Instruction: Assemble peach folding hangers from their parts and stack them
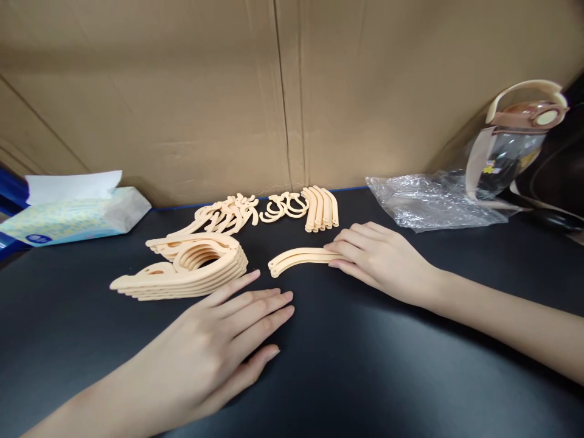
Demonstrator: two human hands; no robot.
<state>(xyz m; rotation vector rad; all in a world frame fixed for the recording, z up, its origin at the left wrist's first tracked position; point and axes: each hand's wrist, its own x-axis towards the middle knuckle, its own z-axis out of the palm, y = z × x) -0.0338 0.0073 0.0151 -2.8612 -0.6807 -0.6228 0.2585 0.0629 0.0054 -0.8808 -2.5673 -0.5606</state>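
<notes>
My right hand pinches the right end of a pair of curved beige plastic strips, which look like hanger arms and lie on the dark table. To their lower left my left hand hovers over or rests on the tabletop, its fingers stretched out and holding nothing. Just beyond its little finger sits a stack of beige hanger body pieces with round openings. Behind these lie a heap of curved pieces, several hooks and a row of more curved arms.
A tissue pack lies at the back left. Crumpled clear plastic film spreads at the back right, beside a clear drink bottle with a brown lid. A cardboard wall rises behind the black table.
</notes>
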